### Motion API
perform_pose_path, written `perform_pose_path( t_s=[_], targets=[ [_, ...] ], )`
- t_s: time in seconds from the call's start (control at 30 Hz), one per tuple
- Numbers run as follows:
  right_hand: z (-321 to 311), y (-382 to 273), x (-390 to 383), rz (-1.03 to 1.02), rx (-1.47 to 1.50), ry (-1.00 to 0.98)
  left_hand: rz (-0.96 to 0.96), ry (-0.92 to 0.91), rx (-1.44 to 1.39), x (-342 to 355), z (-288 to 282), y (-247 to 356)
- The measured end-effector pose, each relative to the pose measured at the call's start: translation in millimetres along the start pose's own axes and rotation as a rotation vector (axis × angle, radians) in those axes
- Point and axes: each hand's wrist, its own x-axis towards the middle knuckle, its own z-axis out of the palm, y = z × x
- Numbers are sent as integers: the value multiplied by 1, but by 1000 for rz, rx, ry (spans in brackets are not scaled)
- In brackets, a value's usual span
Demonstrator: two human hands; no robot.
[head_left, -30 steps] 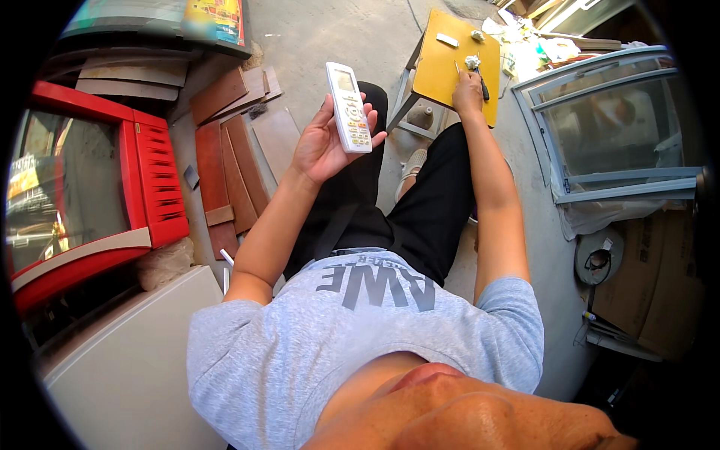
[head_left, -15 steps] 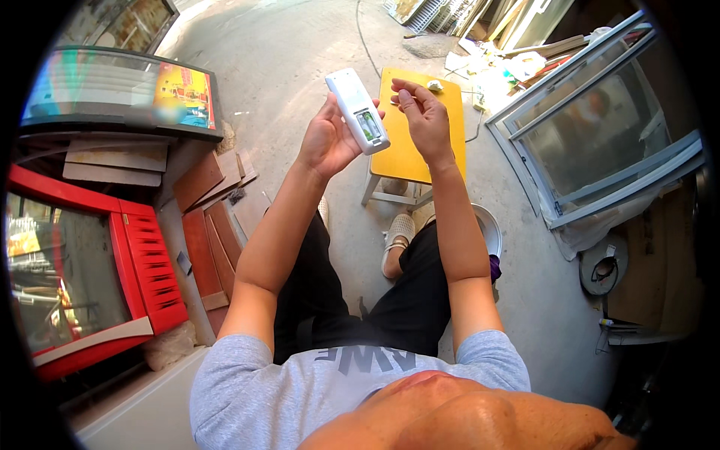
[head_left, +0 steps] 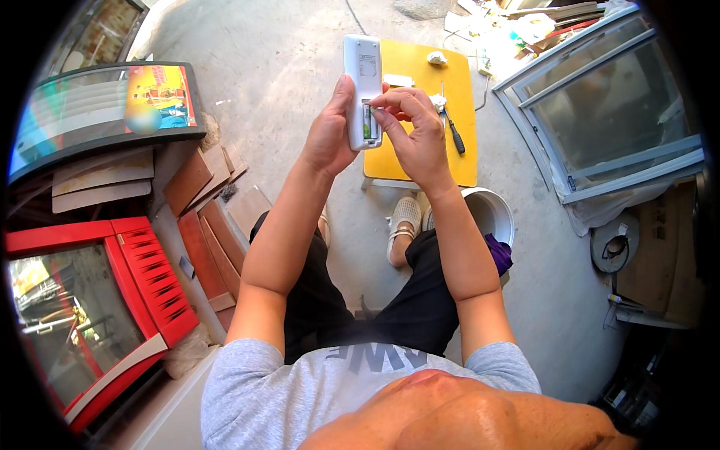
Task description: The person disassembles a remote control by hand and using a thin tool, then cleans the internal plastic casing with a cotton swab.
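My left hand (head_left: 331,124) is closed around a white remote control (head_left: 363,67), held back side up and nearly upright in the picture. Its battery compartment is uncovered, and a green battery (head_left: 367,124) shows inside. Over the compartment's upper end, my right hand (head_left: 417,135) has thumb and forefinger pinched together; whatever lies between them is hidden. Beneath my hands stands a yellow-topped stool (head_left: 397,161). On it lie a small white piece (head_left: 397,79), crumpled white scraps (head_left: 436,58) and a screwdriver (head_left: 455,135) with a dark handle.
Right of my feet is a white bucket (head_left: 501,206) with purple cloth (head_left: 498,253) at its rim. Glass-paned frames (head_left: 600,112) lean at the right. A red-framed cabinet (head_left: 154,277) and wooden boards (head_left: 214,251) occupy the left side.
My right hand has come left onto the remote control's battery compartment. The remote control has turned more upright, and the screwdriver on the stool has come into sight.
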Motion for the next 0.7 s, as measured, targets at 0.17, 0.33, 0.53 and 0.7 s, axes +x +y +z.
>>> perform_pose_path(
  t_s=[0.17,0.33,0.53,0.7],
  targets=[
    [6,8,4,-45,-28,-3,3,2,45,2,-7,1],
    [8,3,7,-71,-140,-67,-17,-28,114,-3,-12,4],
    [5,5,5,-18,-75,-130,-28,17,130,-3,-17,-4],
    [-1,9,-4,125,120,-167,-43,69,157,-1,-16,-8]
  ],
)
